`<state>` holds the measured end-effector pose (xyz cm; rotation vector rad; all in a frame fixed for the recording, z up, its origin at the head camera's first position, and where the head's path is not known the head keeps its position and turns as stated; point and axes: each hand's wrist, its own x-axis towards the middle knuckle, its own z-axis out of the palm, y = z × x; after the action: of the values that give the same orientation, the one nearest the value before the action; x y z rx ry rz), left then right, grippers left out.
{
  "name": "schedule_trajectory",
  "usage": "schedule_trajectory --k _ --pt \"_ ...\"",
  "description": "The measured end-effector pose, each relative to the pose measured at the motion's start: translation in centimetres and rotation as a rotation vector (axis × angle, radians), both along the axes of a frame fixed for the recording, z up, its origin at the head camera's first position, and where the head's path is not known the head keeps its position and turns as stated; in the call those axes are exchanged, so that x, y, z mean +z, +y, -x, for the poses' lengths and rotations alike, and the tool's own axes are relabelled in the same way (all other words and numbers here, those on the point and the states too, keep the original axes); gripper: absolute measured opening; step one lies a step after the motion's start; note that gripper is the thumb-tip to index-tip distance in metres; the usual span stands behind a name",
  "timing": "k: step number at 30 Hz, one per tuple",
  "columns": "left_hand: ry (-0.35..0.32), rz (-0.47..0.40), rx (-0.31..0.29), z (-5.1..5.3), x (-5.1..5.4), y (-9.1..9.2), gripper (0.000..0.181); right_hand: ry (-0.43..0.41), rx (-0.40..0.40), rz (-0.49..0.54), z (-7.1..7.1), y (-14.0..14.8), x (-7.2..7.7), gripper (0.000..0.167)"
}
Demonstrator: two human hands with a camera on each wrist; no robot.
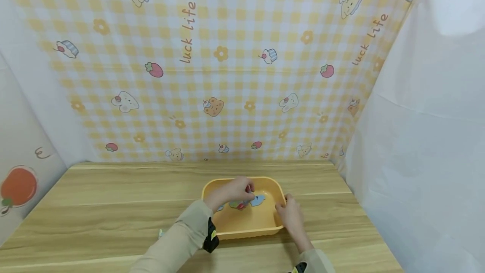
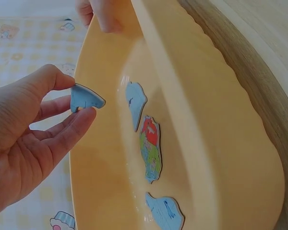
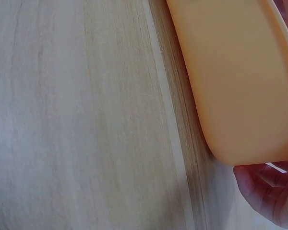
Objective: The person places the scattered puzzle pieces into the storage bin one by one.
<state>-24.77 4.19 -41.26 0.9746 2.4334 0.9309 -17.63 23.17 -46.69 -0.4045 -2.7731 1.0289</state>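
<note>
My left hand [image 1: 239,188] is over the yellow basin [image 1: 246,235], and in the left wrist view the left hand [image 2: 36,124] pinches a small blue piece [image 2: 86,98] between thumb and fingers. Inside the basin [image 2: 101,158] lie a light blue piece [image 2: 136,103], a red and green piece [image 2: 150,148] and another blue piece [image 2: 166,211]. My right hand [image 1: 291,218] grips the basin's right rim; in the right wrist view the right hand [image 3: 269,191] is curled at the basin's [image 3: 245,86] end, partly hidden by it.
The basin stands on a wooden table [image 1: 132,205]. A small light-coloured item [image 1: 161,233] lies on the table left of it, beside the left sleeve. A yellow checked cloth [image 1: 235,83] hangs behind the table, with white sheeting [image 1: 424,151] at the right.
</note>
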Motion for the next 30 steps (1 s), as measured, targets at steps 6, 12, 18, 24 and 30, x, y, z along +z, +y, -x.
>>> schedule_trajectory --k 6,12,18,24,30 --pt "0.007 0.05 -0.021 0.1 0.2 1.1 0.009 -0.012 -0.012 -0.017 0.1 0.1 -0.2 0.028" --pt "-0.01 0.082 -0.036 0.3 0.1 2.2 0.005 0.001 -0.011 -0.014 0.1 0.1 -0.3 0.027" --pt "-0.004 0.148 -0.034 0.4 -0.5 3.5 0.006 0.019 0.002 -0.012 0.0 0.1 -0.2 0.027" --pt "-0.053 0.213 0.001 0.3 -0.6 4.9 0.006 0.019 0.017 0.005 -0.2 0.0 0.0 0.026" --pt "-0.048 0.249 -0.003 0.5 -0.4 5.6 0.031 0.015 0.012 0.001 -0.1 0.0 0.0 0.027"
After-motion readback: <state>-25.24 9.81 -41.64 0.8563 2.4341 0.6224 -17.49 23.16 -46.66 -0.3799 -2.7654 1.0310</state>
